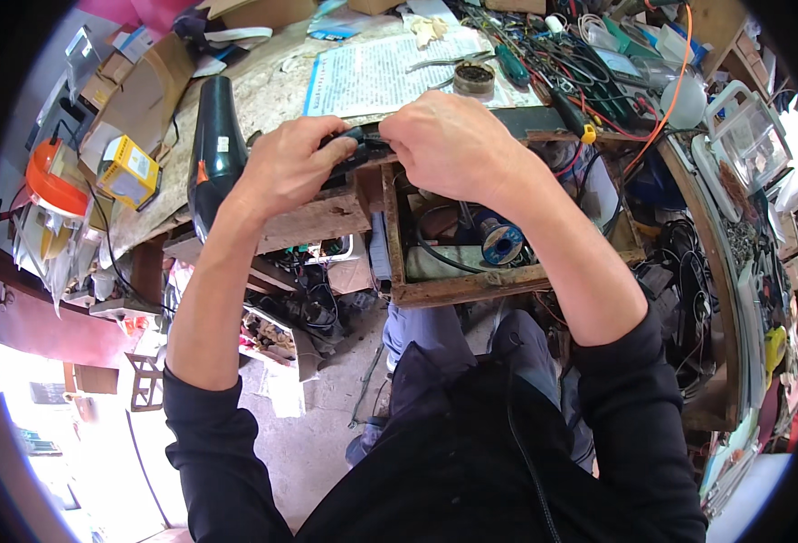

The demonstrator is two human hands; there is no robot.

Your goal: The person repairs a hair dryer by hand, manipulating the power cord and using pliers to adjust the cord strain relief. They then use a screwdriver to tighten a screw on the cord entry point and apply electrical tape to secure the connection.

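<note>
At the front edge of the workbench both my hands meet over a small black part (356,143). My left hand (290,165) is closed around it, thumb and fingers gripping its left side. My right hand (453,143) comes from the right with fingers curled and pinched at the part's right end; what exactly lies between those fingertips is hidden. The kind of part cannot be made out. Just left of my left hand stands a black hair dryer (218,136). Beyond the hands a printed sheet (354,80) lies on the bench, with a small round tin (474,80) on it.
Below my right forearm, an open wooden drawer (471,289) holds a wire spool (502,242) and black cable. A green-handled tool (512,65) and tangled wires crowd the bench's back right. A yellow box (128,172) and an orange round object (58,178) are at left.
</note>
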